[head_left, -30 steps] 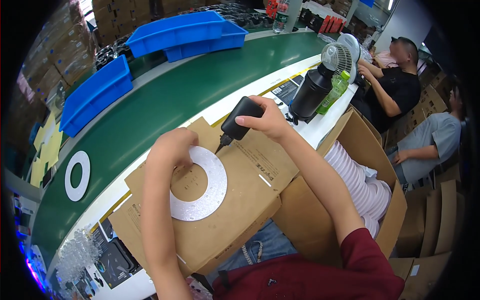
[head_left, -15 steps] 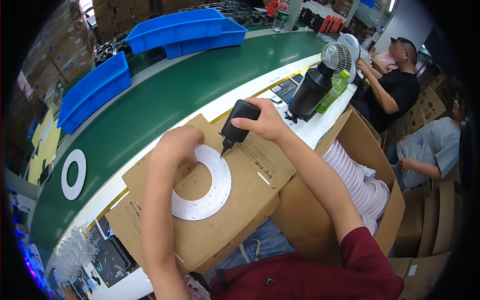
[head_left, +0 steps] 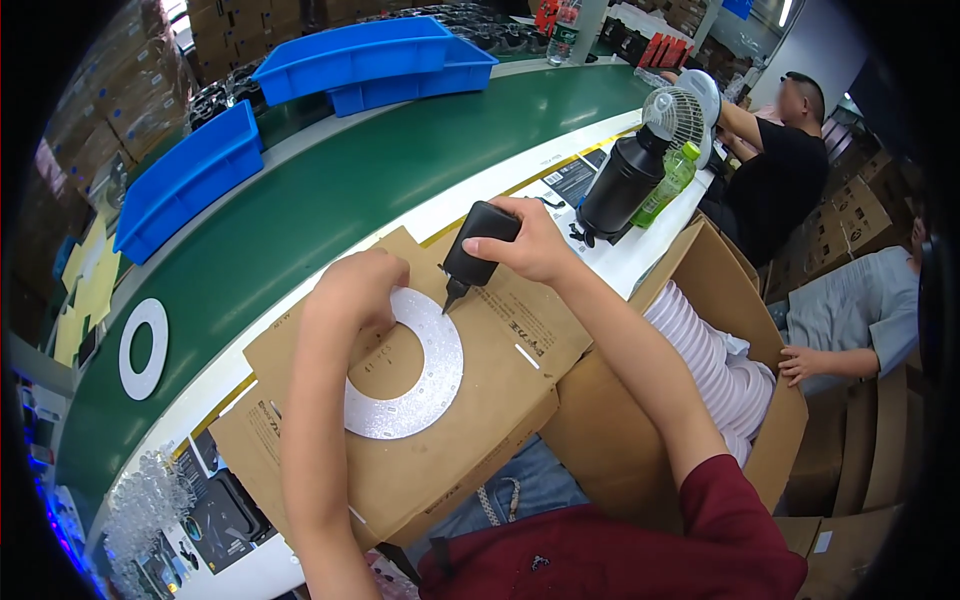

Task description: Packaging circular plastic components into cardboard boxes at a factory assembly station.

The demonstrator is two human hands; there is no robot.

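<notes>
A flat white ring (head_left: pixel 432 372) with a speckled surface and small marks lies on a brown cardboard box (head_left: pixel 470 420) in front of me. My left hand (head_left: pixel 362 285) is closed at the ring's upper left side, its fingers curled over the rim and partly hidden. In my right hand (head_left: pixel 525 240) is a black squeeze bottle (head_left: pixel 482 243), tilted with its nozzle down. The nozzle tip is at the ring's upper right edge; whether it touches cannot be made out.
Another white ring (head_left: pixel 144 349) lies on the green conveyor belt (head_left: pixel 270 225) at left. Blue bins (head_left: pixel 190 185) stand beyond. On my right, an open carton (head_left: pixel 600 420) holds stacked white rings (head_left: pixel 700 350), a co-worker's hand (head_left: pixel 797 365) at its rim. A black bottle (head_left: pixel 622 185) and a fan (head_left: pixel 675 115) stand farther off.
The ring on the belt has shifted slightly left. A co-worker's hand has come to the carton's rim, and the person in black has turned and reached forward. My hands have barely moved.
</notes>
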